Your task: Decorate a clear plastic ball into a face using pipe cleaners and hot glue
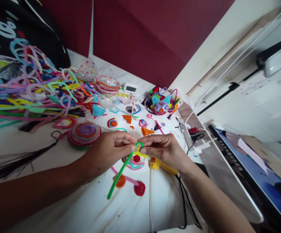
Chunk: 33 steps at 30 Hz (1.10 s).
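Note:
Between my two hands is a green pipe cleaner (120,174), bent into a curve at its top, its long end hanging down to the left. My left hand (113,147) pinches it at the bend. The fingers of my right hand (163,149) are pressed together at the other side of the curve, by a small yellow pipe cleaner piece (140,154). Just below lies a clear round piece with a red coil (136,158) and wavy pink and teal strips, partly hidden by the hands. A pink pipe cleaner (128,178) lies near an orange coil (120,181) and a red coil (139,188).
A yellow glue gun (163,165) with a black cable lies beside my right wrist. Heaped pipe cleaners (33,87) cover the left side. A coiled disc (85,134) and black tassel (28,157) lie nearer. Finished colourful ornaments (161,105) and a small digital clock (130,87) stand behind.

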### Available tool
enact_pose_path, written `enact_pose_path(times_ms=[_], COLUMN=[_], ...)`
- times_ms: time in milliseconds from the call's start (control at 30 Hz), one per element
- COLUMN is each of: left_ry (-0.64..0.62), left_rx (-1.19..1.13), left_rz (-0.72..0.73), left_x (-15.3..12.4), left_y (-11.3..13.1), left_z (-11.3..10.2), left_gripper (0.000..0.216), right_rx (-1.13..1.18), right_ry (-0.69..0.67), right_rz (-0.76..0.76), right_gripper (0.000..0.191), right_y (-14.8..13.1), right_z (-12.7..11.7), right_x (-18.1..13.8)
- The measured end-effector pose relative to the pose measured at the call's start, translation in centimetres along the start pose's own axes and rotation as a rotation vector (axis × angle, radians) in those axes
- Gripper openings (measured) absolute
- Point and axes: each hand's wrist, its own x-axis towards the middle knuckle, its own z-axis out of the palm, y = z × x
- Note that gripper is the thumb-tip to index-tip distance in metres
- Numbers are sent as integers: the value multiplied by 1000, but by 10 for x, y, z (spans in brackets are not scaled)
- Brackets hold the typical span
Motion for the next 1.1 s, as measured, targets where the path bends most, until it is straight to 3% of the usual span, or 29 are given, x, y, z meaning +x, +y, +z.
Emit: enact_pose_path(times_ms=[300, 400, 900, 1100], left_ry=[-263, -298, -219, -163], left_rx=[-30, -70, -106, -129], left_rz=[-154, -186, -157, -131], left_x=[-7, -4, -5, -10], left_y=[-5, -9, 0, 3], left_z=[-8, -9, 0, 5], left_gripper=[34, 40, 45, 40], right_rx=[81, 74, 234, 269], right_ry=[-117, -131, -7, 38], right_rz=[3, -30, -9, -67], right_gripper=[31, 32, 36, 33], right_y=[7, 8, 5, 12], right_z=[2, 3, 9, 16], right_x=[-3, -3, -7, -8])
